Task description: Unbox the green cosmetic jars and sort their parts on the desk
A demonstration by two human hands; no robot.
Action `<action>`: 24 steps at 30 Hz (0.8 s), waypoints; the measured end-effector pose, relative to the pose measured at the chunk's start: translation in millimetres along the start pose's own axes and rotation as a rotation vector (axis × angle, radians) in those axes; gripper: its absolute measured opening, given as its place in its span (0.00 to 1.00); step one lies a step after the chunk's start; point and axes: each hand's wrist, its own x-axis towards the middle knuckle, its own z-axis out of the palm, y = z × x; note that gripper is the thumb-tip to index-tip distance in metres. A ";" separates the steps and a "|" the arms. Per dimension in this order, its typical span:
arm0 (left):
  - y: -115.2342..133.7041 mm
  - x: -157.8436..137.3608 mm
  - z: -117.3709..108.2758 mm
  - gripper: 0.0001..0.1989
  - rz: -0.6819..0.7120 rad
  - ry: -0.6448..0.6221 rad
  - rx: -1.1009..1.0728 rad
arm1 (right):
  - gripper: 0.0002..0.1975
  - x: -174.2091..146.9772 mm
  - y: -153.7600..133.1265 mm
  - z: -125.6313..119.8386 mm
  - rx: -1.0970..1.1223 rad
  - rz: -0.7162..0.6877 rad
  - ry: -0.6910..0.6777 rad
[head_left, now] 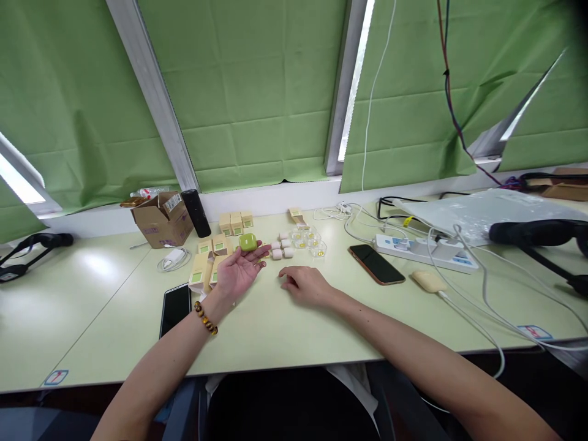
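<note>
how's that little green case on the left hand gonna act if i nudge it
The green case looks glossy, so it may slide. Its rounded edges could let it tip off the left hand, which is open beneath it. Its smooth, undented shape suggests a stiff shell.

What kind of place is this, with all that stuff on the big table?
It looks like an office or workroom, though I can't be sure which. There's a long pale table, a power strip with things plugged in, and green shades at the windows.
</note>
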 end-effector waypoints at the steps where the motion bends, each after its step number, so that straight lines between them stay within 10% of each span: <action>1: -0.3 -0.3 -0.6 0.30 0.005 -0.003 0.023 | 0.14 -0.2 -0.3 -0.8 -0.001 -0.001 -0.003; 8: 8.0 3.8 -3.1 0.25 0.108 0.046 0.148 | 0.13 -1.8 -0.8 0.2 -0.005 -0.033 0.001; 13: 33.3 18.1 -19.6 0.23 0.427 0.402 0.904 | 0.12 -2.4 -2.5 2.3 -0.022 -0.071 0.015; 17: 53.8 40.8 -37.5 0.20 0.584 0.346 1.305 | 0.12 -2.4 -4.4 1.4 -0.033 -0.062 0.006; 24: 61.0 116.3 -57.0 0.17 0.057 0.074 1.761 | 0.12 -2.8 -5.4 -0.5 -0.030 -0.067 0.005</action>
